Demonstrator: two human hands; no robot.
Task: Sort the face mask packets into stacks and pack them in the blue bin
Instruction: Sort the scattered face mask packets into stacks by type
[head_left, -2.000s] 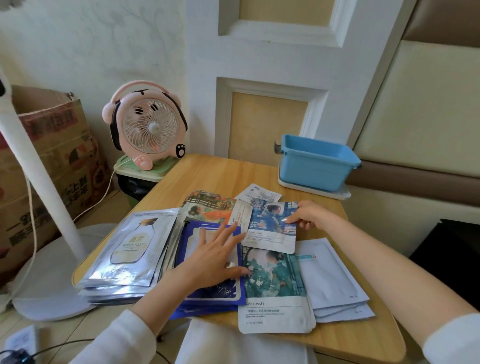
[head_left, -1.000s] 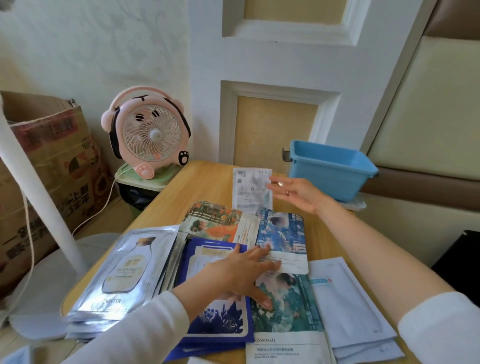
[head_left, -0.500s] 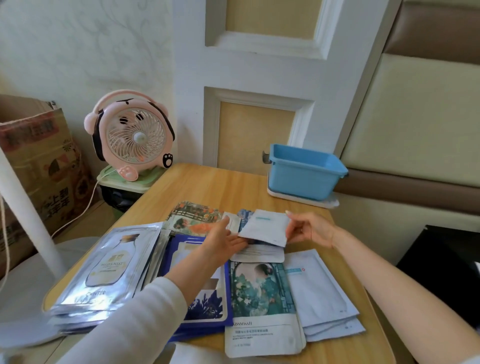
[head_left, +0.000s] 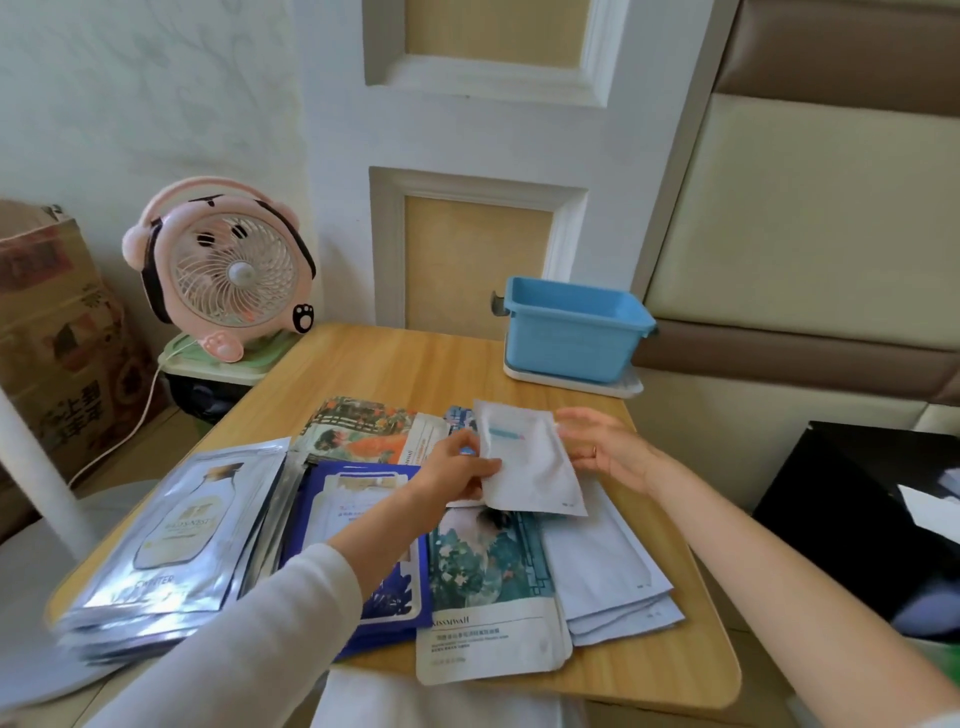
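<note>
The wooden table (head_left: 415, 374) fills the middle, its near edge partly cut off by both forearms. To its left stand one cardboard box (head_left: 57, 332), cropped by the frame, and one pink desk fan (head_left: 234, 275) on a green-lidded tub. The one blue bin (head_left: 571, 332) sits on a white tray (head_left: 623, 387) at the table's far right corner, well apart from the packets. Nearer lie a stack of silver packets (head_left: 176, 530), too many thin edges to count, a dark blue packet (head_left: 363, 499) crossed by the left forearm, one teal packet (head_left: 488, 587), a fanned stack of white packets (head_left: 608, 571) showing three lower edges, and an orange floral packet (head_left: 358, 431) farther back. The left hand (head_left: 457, 473) pinches the left edge of a single white packet (head_left: 530, 467), raised over the pile and hiding most of a blue-patterned packet (head_left: 460, 415). The right hand (head_left: 608, 447) is blurred, fingers loosely spread beside that packet's right edge; contact cannot be made out.
</note>
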